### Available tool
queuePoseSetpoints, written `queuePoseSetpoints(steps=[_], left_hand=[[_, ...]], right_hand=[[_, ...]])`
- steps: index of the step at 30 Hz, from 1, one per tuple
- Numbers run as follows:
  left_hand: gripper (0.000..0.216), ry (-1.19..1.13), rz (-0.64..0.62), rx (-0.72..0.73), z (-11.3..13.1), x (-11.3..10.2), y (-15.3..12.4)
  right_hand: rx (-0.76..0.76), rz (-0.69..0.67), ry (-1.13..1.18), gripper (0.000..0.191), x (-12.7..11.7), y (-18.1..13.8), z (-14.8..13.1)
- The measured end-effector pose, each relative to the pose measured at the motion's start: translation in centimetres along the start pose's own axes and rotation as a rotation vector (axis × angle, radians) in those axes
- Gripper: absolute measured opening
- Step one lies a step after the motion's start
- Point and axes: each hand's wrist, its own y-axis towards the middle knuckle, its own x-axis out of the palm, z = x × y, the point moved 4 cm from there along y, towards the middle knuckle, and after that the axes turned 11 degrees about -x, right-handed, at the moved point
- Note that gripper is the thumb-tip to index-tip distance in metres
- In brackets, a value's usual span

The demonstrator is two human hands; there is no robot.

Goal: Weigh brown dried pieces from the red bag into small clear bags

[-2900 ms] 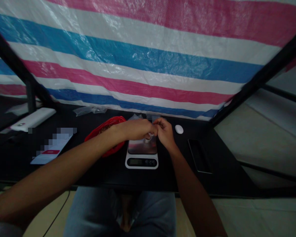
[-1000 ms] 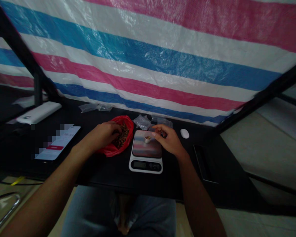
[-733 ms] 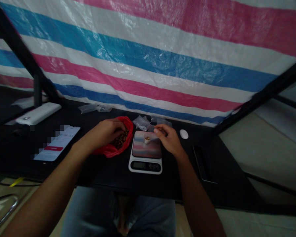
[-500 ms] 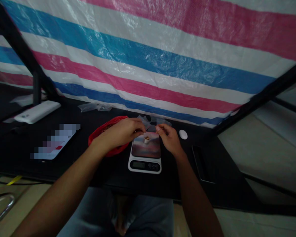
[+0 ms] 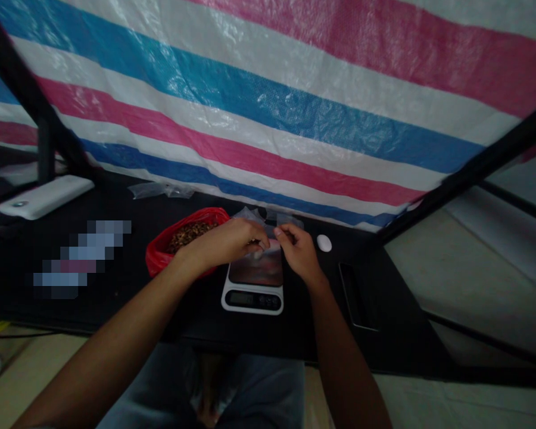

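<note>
My left hand (image 5: 243, 239) reaches over the kitchen scale (image 5: 252, 301), its fingers closed at a small white cup (image 5: 258, 254), which they mostly hide. On the right, my right hand (image 5: 297, 249) pinches thumb and finger together at what looks like the edge of a clear plastic bag (image 5: 271, 229), above the scale's far edge. The scale has a shiny metal plate and a dark display whose reading I cannot make out. Left of it, partly behind my left forearm, lies an open red plastic bag (image 5: 158, 250) filled with small brown pieces (image 5: 190, 234).
More clear plastic bags (image 5: 161, 189) lie along the striped sheet (image 5: 268, 107). A white oval object (image 5: 324, 243) and a dark phone-like slab (image 5: 358, 296) are to the right. At left are a white device (image 5: 47, 196) and a blurred-out flat object (image 5: 84, 256).
My left hand has moved down and right onto the small white cup, which stood visible on the scale with brown bits inside. My right hand keeps its pinch. The view has shifted slightly.
</note>
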Motion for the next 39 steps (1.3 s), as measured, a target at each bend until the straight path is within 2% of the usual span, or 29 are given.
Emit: queuePoseSetpoints(steps=[6, 9, 14, 18, 21, 24, 27, 29, 32, 35, 38, 39], left_hand=[[0.019, -0.135, 0.06, 0.01, -0.7, -0.1, -0.3], [0.022, -0.161, 0.131, -0.003, -1.6, -0.6, -0.5], [0.022, -0.062, 0.263, -0.143, -4.5, -2.0, -1.3], [0.018, 0.047, 0.233, -0.302, -7.5, -2.9, -3.2], [0.015, 0.045, 0.274, -0.397, -9.1, -4.1, -5.0], [0.022, 0.063, 0.468, -0.44, -9.0, -5.6, -6.1], [0.028, 0.008, 0.618, -0.39, -7.7, -5.9, -6.1], [0.029, -0.026, 0.678, -0.344, -6.7, -5.4, -5.6], [0.029, -0.059, 0.767, -0.321, -6.0, -4.6, -5.0], [0.03, -0.109, 0.878, -0.314, -6.2, -4.2, -5.0], [0.033, -0.155, 0.967, -0.312, -6.6, -4.2, -5.3], [0.034, -0.157, 0.975, -0.313, -6.6, -4.2, -5.4]], right_hand=[[-0.016, -0.067, 0.025, 0.02, 0.1, -0.1, 0.3], [-0.022, -0.117, -0.012, 0.016, 0.0, -0.2, 0.3], [-0.101, -0.288, -0.118, 0.018, 0.5, -0.5, -0.2], [-0.145, -0.366, -0.161, 0.019, 1.1, -0.7, -0.3], [-0.139, -0.311, -0.165, 0.017, 0.8, -0.6, -0.2], [-0.13, -0.14, -0.168, 0.016, -0.2, -0.3, -0.4], [-0.149, -0.036, -0.154, 0.013, -0.2, 0.3, -1.7], [-0.205, -0.122, -0.129, 0.015, 1.3, 1.1, -3.3], [-0.372, -0.502, -0.14, 0.017, 5.7, 2.4, -6.0], [-0.494, -0.779, -0.275, 0.016, 9.9, 3.7, -7.4], [-0.48, -0.885, -0.445, 0.038, 12.8, 5.0, -7.3], [-0.467, -0.912, -0.479, 0.039, 13.6, 5.3, -7.1]])
